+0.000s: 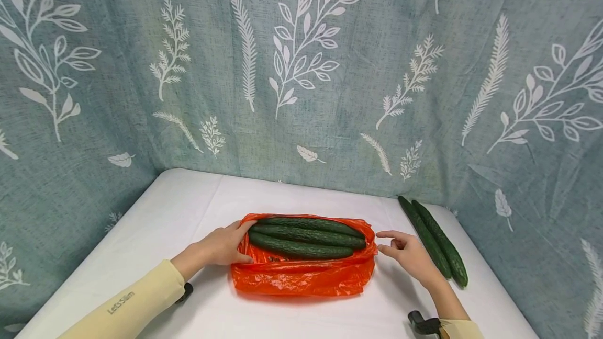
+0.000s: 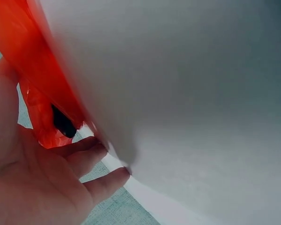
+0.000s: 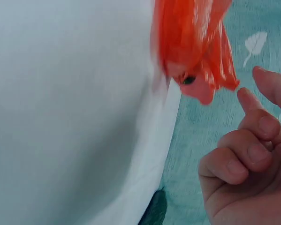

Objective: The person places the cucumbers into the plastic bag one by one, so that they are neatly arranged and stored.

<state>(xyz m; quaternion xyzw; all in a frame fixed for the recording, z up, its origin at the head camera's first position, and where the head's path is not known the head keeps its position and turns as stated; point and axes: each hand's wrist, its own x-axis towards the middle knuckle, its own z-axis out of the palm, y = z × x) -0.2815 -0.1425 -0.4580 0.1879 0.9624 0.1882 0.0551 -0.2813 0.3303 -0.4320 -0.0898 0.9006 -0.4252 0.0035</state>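
Observation:
An orange-red plastic bag [image 1: 306, 279] lies across the table with its mouth open upward. Three dark green cucumbers [image 1: 301, 234] lie side by side inside it. At the bag's left end, my left hand [image 1: 223, 245] rests with thumb and fingers spread along the rim; in the left wrist view its fingers [image 2: 105, 185] are fairly straight, and a dark cucumber tip [image 2: 63, 123] shows within the bag. My right hand [image 1: 410, 255] is beside the bag's right end, holding nothing. Its index finger and thumb reach toward the plastic, the other fingers bent.
Two more cucumbers [image 1: 435, 242] lie side by side on the white table [image 1: 188, 213], right of the right hand. A blue-green curtain [image 1: 330, 135] with white leaf prints hangs behind the table and at both sides. A dark wrist mount [image 1: 424, 323] sits on the right wrist.

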